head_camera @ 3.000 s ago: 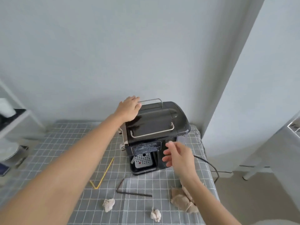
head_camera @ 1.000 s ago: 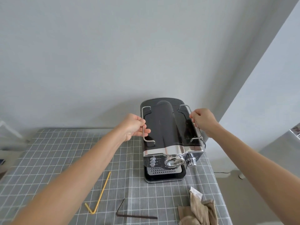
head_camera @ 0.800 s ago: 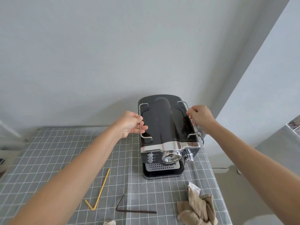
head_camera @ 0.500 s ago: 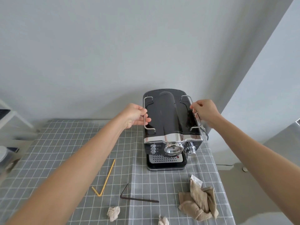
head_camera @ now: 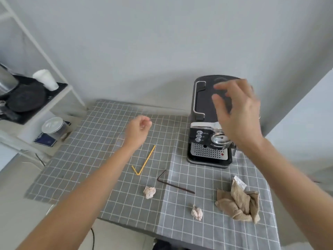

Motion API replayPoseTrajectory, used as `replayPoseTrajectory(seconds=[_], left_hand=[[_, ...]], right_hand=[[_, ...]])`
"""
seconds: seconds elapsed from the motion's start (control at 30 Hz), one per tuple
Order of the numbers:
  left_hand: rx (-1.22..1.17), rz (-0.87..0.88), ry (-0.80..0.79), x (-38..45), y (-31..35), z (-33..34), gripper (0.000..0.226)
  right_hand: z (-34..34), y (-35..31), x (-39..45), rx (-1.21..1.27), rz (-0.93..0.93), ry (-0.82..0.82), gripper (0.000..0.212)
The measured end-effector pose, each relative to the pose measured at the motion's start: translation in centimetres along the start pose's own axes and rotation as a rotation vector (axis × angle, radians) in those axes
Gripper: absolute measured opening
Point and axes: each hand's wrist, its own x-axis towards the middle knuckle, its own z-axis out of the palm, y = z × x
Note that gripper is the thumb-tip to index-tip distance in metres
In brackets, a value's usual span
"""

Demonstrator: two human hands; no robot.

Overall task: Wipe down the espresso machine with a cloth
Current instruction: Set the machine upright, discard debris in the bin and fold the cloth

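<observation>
- Beige cloth (head_camera: 238,202) looks soft, light; I'd pinch its bunched middle, below my right grip (head_camera: 237,112)
- Both grips spread, empty; left grip (head_camera: 137,129) loosely curled
- Espresso machine (head_camera: 209,123) looks heavy, glossy

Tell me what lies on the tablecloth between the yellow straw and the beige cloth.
In the head view, the dark bent straw lies between the yellow straw and the cloth.

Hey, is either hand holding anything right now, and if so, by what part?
Nothing is held. The left hand hangs loosely curled over the checked tablecloth; the right hand hovers open before the black espresso machine.
</observation>
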Motion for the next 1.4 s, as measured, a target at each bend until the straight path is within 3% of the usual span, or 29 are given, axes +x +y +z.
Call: replayPoseTrajectory(seconds=[0.07,0.13,0.3,0.47,0.77,0.97,1.13,1.23,1.33,1.4], left_hand=[[0.131,-0.023,-0.031,-2.3,-4.9,0.4,0.021],[0.222,-0.064,-0.131,-4.3,-9.1,1.6,0.019],[0.268,-0.165,-0.251,-6.7,-14.9,4.8,0.025],[0.349,-0.181,-0.293,-6.5,-17.3,7.4,0.026],[0.551,-0.316,-0.328,-6.2,-17.4,9.6,0.020],[0.775,-0.242,-0.433,-6.9,-17.5,7.9,0.012],[0.810,-0.229,-0.496,-7.3,-17.7,6.4,0.015],[0.646,-0.252,-0.477,-7.2,-18.1,6.1,0.021],[0.333,-0.166,-0.292,-8.6,-17.7,5.3,0.018],[0.243,-0.081,-0.171,-10.6,-17.1,4.6,0.016]], right_hand=[[2.6,-2.7,-4.4,0.087,-0.117,-0.124,0.010],[6.6,-2.9,-9.4,0.093,-0.104,-0.346,0.007],[15.7,1.0,-18.9,-0.082,0.368,-0.904,0.014],[18.8,2.3,-22.6,-0.331,0.476,-1.076,0.031],[19.8,2.9,-24.6,-0.418,0.463,-1.089,0.027],[17.9,2.9,-24.1,-0.280,0.543,-0.954,0.009],[14.7,3.2,-24.3,-0.208,0.600,-0.765,0.005],[12.0,3.4,-25.1,-0.193,0.667,-0.574,0.009],[9.6,3.6,-27.2,-0.191,0.724,-0.374,0.011],[8.8,3.8,-28.9,-0.206,0.777,-0.361,0.016]])
